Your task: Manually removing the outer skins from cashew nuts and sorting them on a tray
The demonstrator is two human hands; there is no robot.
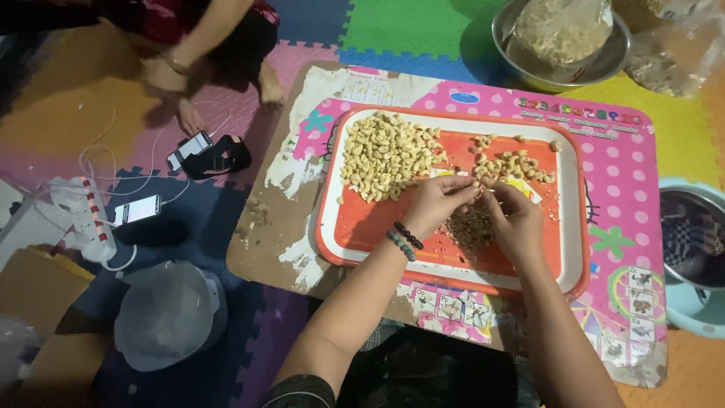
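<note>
Both forearms reach up from the bottom edge of the view, and the left hand, with two beaded bracelets at its wrist, meets the right hand over the middle of an orange tray with a white rim. Fingertips of both hands are pinched together on something small between them, most likely a single cashew, though it is too small to tell for certain. Directly under the hands, on the tray's floor, lies a little heap of brown skins. A large pile of pale cashews fills the tray's far left corner, and a smaller pile of cashews sits near the far edge, just beyond the right hand. The tray rests on a low pink table with white dots, its surface peeling along the left edge. Beyond the table's far right corner stands a metal bowl holding a clear bag of nuts. Off the table's right edge is a light blue basin with a metal bowl inside. On the foam mat floor to the left lie two phones, a power strip and a grey hat, and another person's hand rests near one phone.
</note>
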